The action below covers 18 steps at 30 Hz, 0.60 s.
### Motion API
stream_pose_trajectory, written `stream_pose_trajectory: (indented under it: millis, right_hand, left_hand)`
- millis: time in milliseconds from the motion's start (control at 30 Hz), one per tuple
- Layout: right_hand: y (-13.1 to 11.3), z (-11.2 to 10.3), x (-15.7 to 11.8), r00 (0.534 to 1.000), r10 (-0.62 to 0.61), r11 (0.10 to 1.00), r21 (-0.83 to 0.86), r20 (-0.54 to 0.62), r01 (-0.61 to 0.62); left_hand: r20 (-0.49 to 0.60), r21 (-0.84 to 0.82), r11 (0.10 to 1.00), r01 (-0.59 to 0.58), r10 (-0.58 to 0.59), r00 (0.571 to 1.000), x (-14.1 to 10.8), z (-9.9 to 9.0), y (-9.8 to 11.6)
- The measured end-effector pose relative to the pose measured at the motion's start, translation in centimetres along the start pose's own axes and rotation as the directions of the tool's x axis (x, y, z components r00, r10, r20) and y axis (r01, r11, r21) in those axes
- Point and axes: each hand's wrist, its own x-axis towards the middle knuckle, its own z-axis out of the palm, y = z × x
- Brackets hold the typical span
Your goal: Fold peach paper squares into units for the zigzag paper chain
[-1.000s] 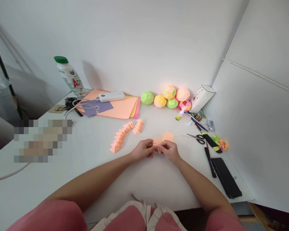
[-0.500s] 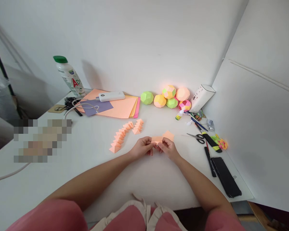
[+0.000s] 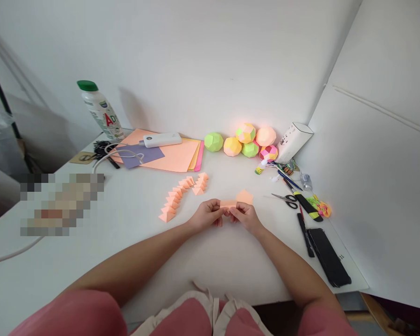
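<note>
A small piece of peach paper (image 3: 227, 204) is stretched between my two hands above the white table. My left hand (image 3: 208, 213) pinches its left end, and my right hand (image 3: 245, 215) pinches the right end, with both thumbs at the lower edge. The fingertips partly cover the paper. Just behind my right hand lies more peach paper (image 3: 245, 196). To the left of my hands, folded peach paper units (image 3: 174, 198) stand in a curved row, and a shorter row of the same units (image 3: 200, 184) sits beside it.
Several paper balls (image 3: 232, 146) line the wall. Scissors (image 3: 286, 199), a cutter knife (image 3: 308, 207) and a black phone (image 3: 329, 256) lie on the right. Coloured sheets (image 3: 177, 158) with a power bank (image 3: 162, 139) and a white bottle (image 3: 103, 112) stand back left.
The strip of peach paper between my hands looks slightly narrower from top to bottom. My hands stay in nearly the same place.
</note>
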Motion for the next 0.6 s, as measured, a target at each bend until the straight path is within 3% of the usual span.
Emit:
stream_pose_trajectory:
  millis: [367, 600]
  right_hand:
    - [-0.07, -0.08, -0.18, 0.999, -0.032, 0.999, 0.005, 0.019, 0.031]
    - [0.61, -0.15, -0.10, 0.999, 0.027, 0.999, 0.017, 0.033, -0.028]
  left_hand:
    - [0.014, 0.147, 0.989, 0.029, -0.031, 0.999, -0.48, 0.19, 0.45]
    - [0.043, 0.137, 0.991, 0.008, -0.014, 0.999, -0.68, 0.27, 0.42]
